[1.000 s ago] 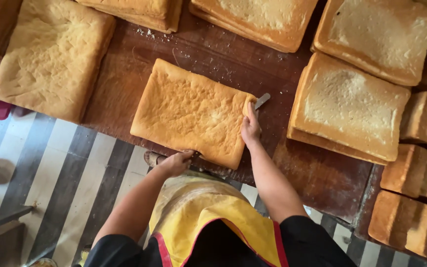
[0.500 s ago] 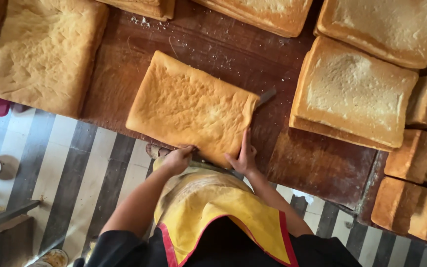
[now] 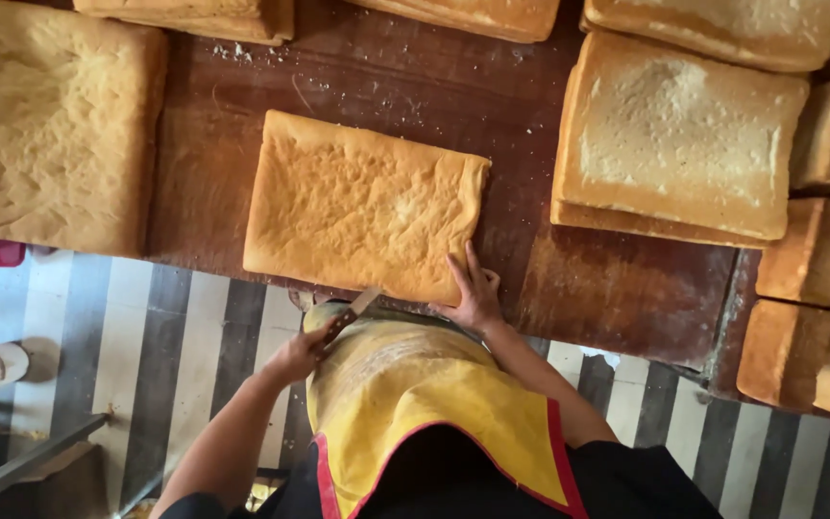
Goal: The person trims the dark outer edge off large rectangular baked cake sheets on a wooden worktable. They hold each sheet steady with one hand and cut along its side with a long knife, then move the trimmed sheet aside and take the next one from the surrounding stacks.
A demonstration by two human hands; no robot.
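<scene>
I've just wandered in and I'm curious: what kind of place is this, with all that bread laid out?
Probably a bakery's work area. Big flat bread slabs and cut blocks cover a worn wooden table, and a person in a yellow apron holds a knife at one slab's edge.

Worn dark wooden bench (image 3: 617,288), crumb-dusted.
Below it, striped floor (image 3: 175,356) in grey and white, lit by soft daylight.

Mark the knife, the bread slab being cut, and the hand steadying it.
knife (image 3: 353,312), head view, on the blade near the slab's front edge
bread slab (image 3: 357,202), head view, middle of the top crust
right hand (image 3: 476,293), head view, back of the hand
</scene>
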